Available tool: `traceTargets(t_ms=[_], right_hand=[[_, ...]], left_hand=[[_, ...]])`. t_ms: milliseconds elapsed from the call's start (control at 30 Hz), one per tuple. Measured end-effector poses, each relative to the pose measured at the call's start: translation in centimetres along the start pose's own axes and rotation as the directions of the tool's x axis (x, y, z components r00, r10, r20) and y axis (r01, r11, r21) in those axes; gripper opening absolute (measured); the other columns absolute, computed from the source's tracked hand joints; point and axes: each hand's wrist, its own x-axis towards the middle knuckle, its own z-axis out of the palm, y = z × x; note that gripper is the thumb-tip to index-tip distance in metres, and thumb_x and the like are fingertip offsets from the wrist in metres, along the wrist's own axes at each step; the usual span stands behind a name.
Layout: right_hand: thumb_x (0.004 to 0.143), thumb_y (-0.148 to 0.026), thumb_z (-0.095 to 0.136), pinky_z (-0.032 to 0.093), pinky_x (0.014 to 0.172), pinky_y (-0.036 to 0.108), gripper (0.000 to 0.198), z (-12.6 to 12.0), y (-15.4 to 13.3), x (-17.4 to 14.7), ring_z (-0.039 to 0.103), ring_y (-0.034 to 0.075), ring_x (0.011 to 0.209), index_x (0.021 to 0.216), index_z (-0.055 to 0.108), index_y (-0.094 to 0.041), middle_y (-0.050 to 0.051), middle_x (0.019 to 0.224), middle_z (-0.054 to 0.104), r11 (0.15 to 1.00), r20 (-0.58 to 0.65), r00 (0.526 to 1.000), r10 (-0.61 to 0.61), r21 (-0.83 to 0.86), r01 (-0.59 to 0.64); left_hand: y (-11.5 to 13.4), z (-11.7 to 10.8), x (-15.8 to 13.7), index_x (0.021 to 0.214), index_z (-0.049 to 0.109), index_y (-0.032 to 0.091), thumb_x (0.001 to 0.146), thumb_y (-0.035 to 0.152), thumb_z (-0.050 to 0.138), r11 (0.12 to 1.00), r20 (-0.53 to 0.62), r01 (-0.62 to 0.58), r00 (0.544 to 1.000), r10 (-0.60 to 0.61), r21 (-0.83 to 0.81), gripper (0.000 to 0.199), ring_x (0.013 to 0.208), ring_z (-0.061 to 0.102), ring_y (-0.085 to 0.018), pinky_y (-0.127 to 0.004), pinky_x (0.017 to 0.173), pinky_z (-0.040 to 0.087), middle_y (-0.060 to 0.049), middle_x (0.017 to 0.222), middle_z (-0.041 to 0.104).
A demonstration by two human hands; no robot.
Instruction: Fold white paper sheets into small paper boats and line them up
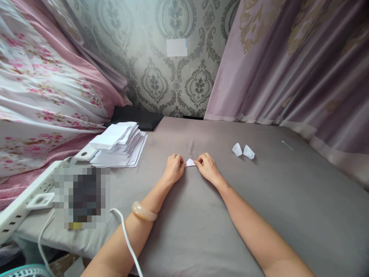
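Note:
A small folded piece of white paper (190,162) lies low over the grey cloth (207,223), its upper edge rising to a point. My left hand (174,168) pinches its left corner between thumb and fingers. At the opposite corner, my right hand (206,166) grips it the same way. Off to the right of my hands sit two folded white paper pieces, one (237,149) beside the other (248,152). A thick stack of white paper sheets (118,144) rests to the left.
A white power strip (29,196) with a plugged-in adapter runs along the left edge. A white cable (127,234) crosses my left forearm. Behind the stack lies a flat black item (138,117). A thin stick (287,145) lies far right, near the curtain (288,69).

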Motion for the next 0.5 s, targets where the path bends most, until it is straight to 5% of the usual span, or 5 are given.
traceTargets(t_ms=[100, 233, 500], right_hand=[[0.084, -0.021, 0.052, 0.043, 0.072, 0.029, 0.004, 0.1, -0.3, -0.1, 0.054, 0.016, 0.076, 0.084, 0.056, -0.02, 0.004, 0.088, 0.055, 0.999, 0.006, 0.999, -0.049, -0.004, 0.049], [0.088, -0.011, 0.042, 0.043, 0.08, 0.029, 0.021, 0.1, -1.1, -0.6, 0.053, 0.019, 0.092, 0.089, 0.06, -0.021, 0.006, 0.092, 0.059, 0.969, 0.048, 0.973, -0.226, -0.091, 0.229], [0.086, -0.003, 0.033, 0.043, 0.082, 0.033, 0.038, -1.2, -3.9, -3.4, 0.051, 0.022, 0.098, 0.113, 0.058, -0.013, 0.014, 0.107, 0.058, 0.861, 0.287, 0.93, -0.229, -0.387, 0.331]], left_hand=[[0.3, -0.3, 0.0, 0.1, 0.056, 0.018, 0.085, 0.013, 0.043, 0.985, 0.042, -0.165, 0.986, 0.163, 0.045, 0.021, 0.089, 0.05, -0.021, -0.034, 0.083, 0.042, -0.008, 0.095, 0.056], [1.1, -1.0, 0.0, 0.104, 0.058, 0.017, 0.086, 0.006, 0.035, 0.913, 0.199, -0.386, 0.913, 0.358, 0.129, 0.031, 0.091, 0.05, -0.021, -0.032, 0.084, 0.042, -0.008, 0.095, 0.058], [4.6, -1.6, -1.8, 0.1, 0.063, 0.01, 0.085, 0.007, 0.038, 0.857, 0.391, -0.344, 0.901, 0.187, 0.384, 0.029, 0.092, 0.053, -0.024, -0.032, 0.078, 0.047, -0.013, 0.099, 0.06]])
